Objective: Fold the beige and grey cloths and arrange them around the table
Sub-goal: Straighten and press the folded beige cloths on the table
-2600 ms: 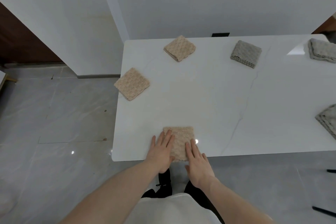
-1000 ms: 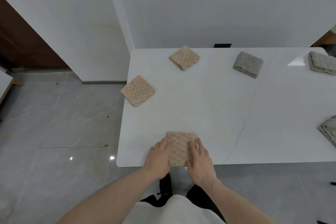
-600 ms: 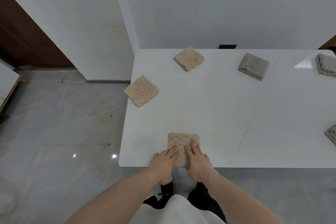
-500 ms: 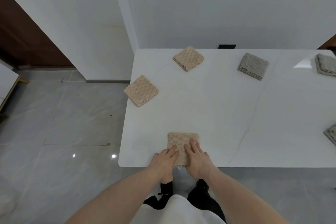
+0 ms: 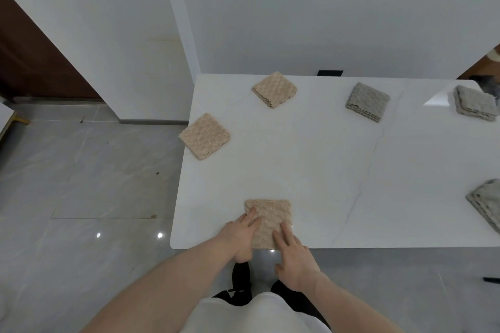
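A folded beige cloth lies at the near edge of the white table. My left hand rests flat on its left side with straight fingers. My right hand touches its right near corner with straight fingertips, the palm hanging past the table edge. Two more folded beige cloths lie on the table, one at the left edge and one at the back. Folded grey cloths sit at the back, the far right back and the right edge.
A white wall and a pillar stand behind the table. Grey tiled floor spreads to the left. A brown door panel is at the far left. My dark shoes show under the near table edge.
Both hands have slid back toward me along the near beige cloth; the right hand now only touches its near right corner. The cloth stays in place.
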Action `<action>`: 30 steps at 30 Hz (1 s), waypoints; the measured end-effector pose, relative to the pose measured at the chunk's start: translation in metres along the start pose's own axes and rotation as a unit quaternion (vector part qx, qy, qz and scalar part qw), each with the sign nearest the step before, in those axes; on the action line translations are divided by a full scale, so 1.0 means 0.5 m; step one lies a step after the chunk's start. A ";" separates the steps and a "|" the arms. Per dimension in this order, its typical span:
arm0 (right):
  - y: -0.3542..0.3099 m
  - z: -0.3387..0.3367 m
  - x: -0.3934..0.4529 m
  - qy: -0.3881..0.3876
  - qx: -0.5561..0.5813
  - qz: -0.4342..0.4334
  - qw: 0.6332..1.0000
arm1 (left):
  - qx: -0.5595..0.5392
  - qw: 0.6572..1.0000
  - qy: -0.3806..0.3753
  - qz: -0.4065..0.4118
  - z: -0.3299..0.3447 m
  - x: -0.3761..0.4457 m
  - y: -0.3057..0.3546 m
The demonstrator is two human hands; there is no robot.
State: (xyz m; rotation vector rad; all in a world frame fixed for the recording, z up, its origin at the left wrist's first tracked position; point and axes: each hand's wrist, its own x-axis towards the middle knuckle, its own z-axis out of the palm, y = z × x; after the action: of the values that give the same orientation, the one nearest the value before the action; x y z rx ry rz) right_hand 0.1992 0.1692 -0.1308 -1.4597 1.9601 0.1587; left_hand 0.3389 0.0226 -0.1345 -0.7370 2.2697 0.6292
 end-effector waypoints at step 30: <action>-0.110 -0.154 0.098 -0.034 0.049 0.008 0.998 | -0.287 0.919 0.219 -0.157 -0.034 -0.219 -0.161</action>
State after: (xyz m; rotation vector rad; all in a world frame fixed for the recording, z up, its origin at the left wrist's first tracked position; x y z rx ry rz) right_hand 0.2069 0.0736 -0.0848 -1.3582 1.8980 0.1170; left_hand 0.4518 -0.0096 -0.0643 -1.6333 2.2772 1.0739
